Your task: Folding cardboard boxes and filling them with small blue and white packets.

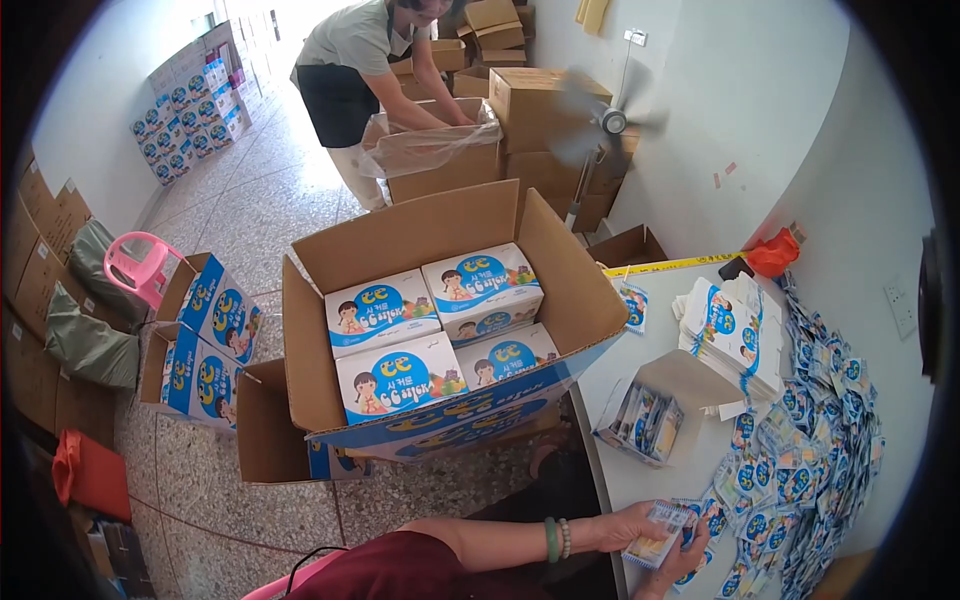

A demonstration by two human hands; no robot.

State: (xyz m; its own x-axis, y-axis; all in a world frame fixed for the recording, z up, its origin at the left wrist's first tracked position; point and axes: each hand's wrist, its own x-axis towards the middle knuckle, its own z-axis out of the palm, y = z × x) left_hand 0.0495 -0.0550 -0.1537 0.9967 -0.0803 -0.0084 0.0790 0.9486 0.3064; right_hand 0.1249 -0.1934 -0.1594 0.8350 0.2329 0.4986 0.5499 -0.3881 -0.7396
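Observation:
At the table's near edge, my left hand (628,524), with a green bangle and a beaded bracelet on its wrist, grips a few small printed sachets (652,545). My right hand (672,577) closes on the same sachets from the other side, low in the picture. Just beyond the hands stands an open white box (640,452), part filled with upright sachets (650,418). To the right spreads a large heap of blue and white sachets (800,465). Flat folded cartons (722,325) lie stacked behind the open box.
A large open carton (400,225) holding several white-and-blue boxes (400,380) stands left of the table (610,385). Behind it, a person (345,60) reaches into a plastic-lined carton (440,180). A fan (610,122), pink chair (140,265) and yellow measuring tape (680,263) are around.

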